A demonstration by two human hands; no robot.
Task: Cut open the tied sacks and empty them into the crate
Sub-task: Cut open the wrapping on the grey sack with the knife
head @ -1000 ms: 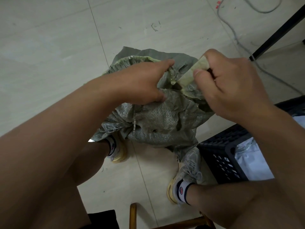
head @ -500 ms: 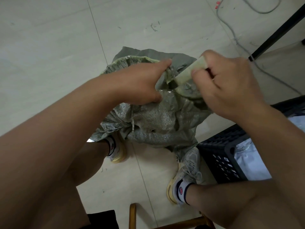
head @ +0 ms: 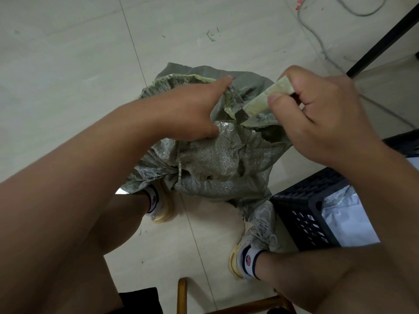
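A grey-green woven sack stands crumpled on the floor between my feet, its neck bunched at the top. My left hand grips the gathered fabric at the sack's mouth. My right hand holds a pale green utility knife, whose dark tip points down-left into the folds by my left hand's fingers. A loose tie strand hangs down the sack's front. The black plastic crate sits at the right by my right foot, with white plastic bags inside.
Grey cables trail over the tiled floor at top right, beside a black slanted leg. A wooden chair frame shows at the bottom edge. My shoes flank the sack. Small scraps lie on the floor behind.
My right hand has tilted the knife a little and its tip has gone slightly deeper into the sack's folds. My left hand keeps its grip on the mouth.
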